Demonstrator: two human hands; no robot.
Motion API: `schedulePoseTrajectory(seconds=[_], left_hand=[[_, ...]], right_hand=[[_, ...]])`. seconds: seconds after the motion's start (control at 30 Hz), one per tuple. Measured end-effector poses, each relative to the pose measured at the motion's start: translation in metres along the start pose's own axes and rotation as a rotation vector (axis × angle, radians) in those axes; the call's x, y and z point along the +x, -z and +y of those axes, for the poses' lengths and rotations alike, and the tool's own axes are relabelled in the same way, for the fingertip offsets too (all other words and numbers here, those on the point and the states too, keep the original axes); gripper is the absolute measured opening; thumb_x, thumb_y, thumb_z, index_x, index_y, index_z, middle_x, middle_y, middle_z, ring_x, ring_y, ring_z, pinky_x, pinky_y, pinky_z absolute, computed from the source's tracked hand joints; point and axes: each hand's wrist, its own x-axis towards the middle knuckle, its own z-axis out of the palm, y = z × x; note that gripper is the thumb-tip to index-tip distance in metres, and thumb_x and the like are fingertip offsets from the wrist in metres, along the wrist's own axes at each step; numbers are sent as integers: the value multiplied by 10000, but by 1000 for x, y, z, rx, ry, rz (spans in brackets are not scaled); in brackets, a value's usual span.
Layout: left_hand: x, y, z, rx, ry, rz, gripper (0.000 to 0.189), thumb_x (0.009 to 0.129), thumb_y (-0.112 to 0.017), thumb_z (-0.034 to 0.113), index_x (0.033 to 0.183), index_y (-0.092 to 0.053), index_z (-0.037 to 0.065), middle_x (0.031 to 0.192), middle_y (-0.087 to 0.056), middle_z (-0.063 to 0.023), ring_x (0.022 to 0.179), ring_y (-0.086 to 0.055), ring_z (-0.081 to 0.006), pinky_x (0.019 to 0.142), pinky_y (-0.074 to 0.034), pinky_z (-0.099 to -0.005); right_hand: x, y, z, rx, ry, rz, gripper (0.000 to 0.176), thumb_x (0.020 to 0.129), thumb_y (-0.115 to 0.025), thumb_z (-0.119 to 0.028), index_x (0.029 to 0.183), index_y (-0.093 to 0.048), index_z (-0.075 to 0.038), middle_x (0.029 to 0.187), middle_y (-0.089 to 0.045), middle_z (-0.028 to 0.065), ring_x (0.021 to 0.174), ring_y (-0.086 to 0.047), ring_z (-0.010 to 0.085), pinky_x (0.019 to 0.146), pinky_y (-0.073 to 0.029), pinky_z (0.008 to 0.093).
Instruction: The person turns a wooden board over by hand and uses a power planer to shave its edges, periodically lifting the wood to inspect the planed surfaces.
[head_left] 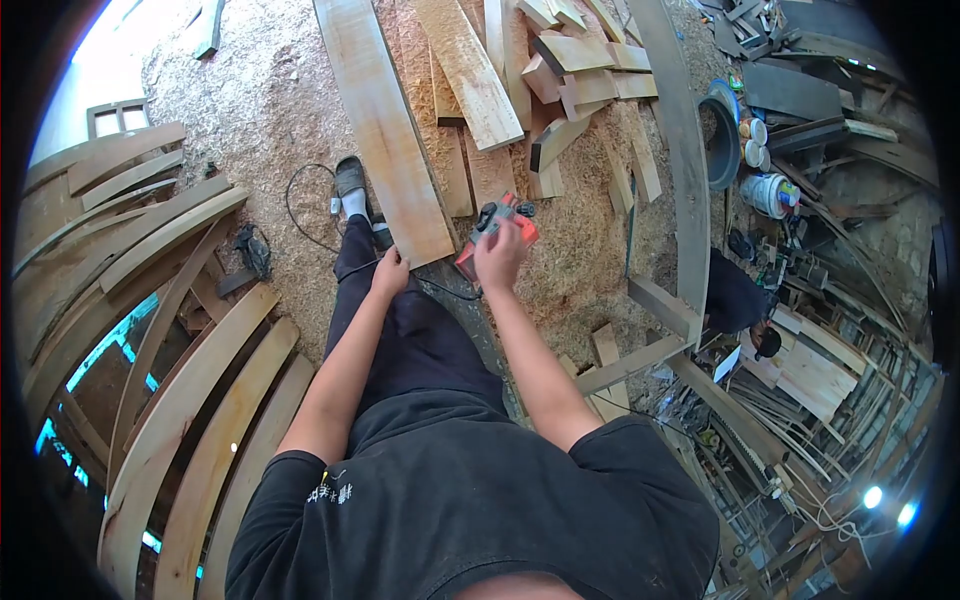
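My right hand [500,256] is wrapped round the top of a red and grey electric planer [526,230], which sits just right of the near end of a long pale plank [395,150]. At that plank's near left corner, my left hand [392,272] is closed. A black power cord [445,290] runs from the planer toward the left hand and shows again beyond it. Whether those fingers grip the plank, the cord or both is hidden.
Loose boards and blocks [580,75] lie ahead on shavings. Curved boards [210,440] stand at left. A wooden beam frame [685,200], buckets [765,195] and timber are at right. Another person [735,300] is at the right. My shoe [350,178] is beside the plank.
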Motion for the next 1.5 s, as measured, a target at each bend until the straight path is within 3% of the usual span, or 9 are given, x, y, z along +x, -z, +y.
schedulePoseTrajectory(seconds=[0.23,0.5,0.6,0.67,0.8,0.93,1.13,1.27,1.5], left_hand=[[12,-14,-17,-230,111,26,505,922,-566,-9,1424,-517,-31,1238,-713,-171,1157,-681,-277,1006,-503,-345],[-19,10,14,-441,125,-48,617,828,-552,-151,1433,-487,-48,1252,-708,-150,1127,-693,-237,972,-530,-307],[-51,29,31,-459,68,-68,608,842,-635,-121,1429,-495,-43,1234,-710,-136,1114,-700,-220,946,-554,-310],[-84,47,55,-518,-53,-109,648,840,-743,-68,1439,-497,-36,1201,-711,-118,1099,-703,-197,931,-573,-322],[-156,102,129,-533,-244,-125,695,847,-787,-50,1470,-483,-28,1188,-706,-102,1101,-697,-181,948,-574,-330],[-218,161,220,-561,-382,-115,632,913,-719,-96,1496,-486,-27,1245,-686,-121,1134,-676,-167,984,-561,-318],[-241,217,305,-440,-810,354,431,925,-748,-7,1347,-669,-33,993,-663,-54,969,-657,-136,884,-526,-282],[-239,245,364,-416,-980,680,349,986,-740,159,1291,-713,-8,1077,-715,-109,1027,-681,-182,948,-521,-318],[-238,268,412,-609,-994,609,368,1029,-714,230,1261,-708,-56,1143,-761,-137,1053,-697,-137,914,-547,-271]], right_hand=[[-15,-41,-17,20,-189,-704,396,860,-648,-140,1233,-652,-7,1176,-700,257,1112,-672,431,960,-532,512],[-21,-28,-27,242,-256,-671,473,830,-630,-109,1290,-636,1,1118,-741,251,1112,-700,405,981,-548,440],[-16,22,-46,389,-359,-772,537,846,-644,-58,1378,-602,8,1275,-704,179,1234,-680,245,1024,-542,351],[-22,48,-48,789,-324,-662,562,853,-677,6,1405,-581,37,1303,-638,133,1262,-652,235,1068,-527,356],[-2,147,-103,726,-80,-615,552,861,-701,73,1399,-579,57,1319,-569,118,1274,-631,257,1102,-508,374],[18,207,-167,854,5,-413,450,889,-764,40,1325,-656,24,1176,-666,77,1044,-688,182,936,-538,291],[73,263,-272,850,157,46,242,868,-848,-47,1065,-720,12,1027,-745,100,973,-698,171,899,-551,299],[115,290,-329,860,222,141,240,859,-868,-84,1020,-722,17,987,-760,105,931,-710,163,883,-563,302],[147,310,-380,1114,188,185,199,903,-842,-127,967,-741,33,901,-776,107,852,-724,118,804,-565,256]])
